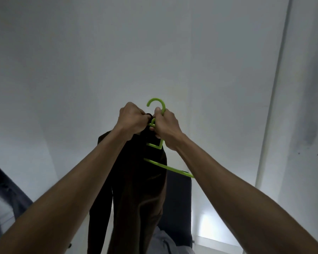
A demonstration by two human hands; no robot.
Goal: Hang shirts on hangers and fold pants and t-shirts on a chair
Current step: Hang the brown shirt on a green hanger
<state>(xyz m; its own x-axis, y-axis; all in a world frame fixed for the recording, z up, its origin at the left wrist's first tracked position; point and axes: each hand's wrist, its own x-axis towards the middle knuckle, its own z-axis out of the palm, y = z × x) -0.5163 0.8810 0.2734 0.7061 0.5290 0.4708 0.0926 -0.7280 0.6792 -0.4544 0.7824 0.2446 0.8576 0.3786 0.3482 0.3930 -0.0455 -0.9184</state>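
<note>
A bright green plastic hanger [168,168] is held up in front of the white wall, its hook pointing upward. My right hand [165,126] grips the hanger's neck just below the hook. A dark shirt [138,189] hangs down from the hanger's left side, long and bunched. My left hand [131,120] pinches the shirt's top edge right beside the hanger's neck. The hanger's right arm sticks out bare toward the lower right. Its left arm is hidden under the cloth.
A dark chair [178,204] stands below the hanging shirt, with a grey garment [165,242] lying on it at the bottom. A dark frame [6,191] shows at the lower left. White walls fill the upper view, with a corner strip [272,110] on the right.
</note>
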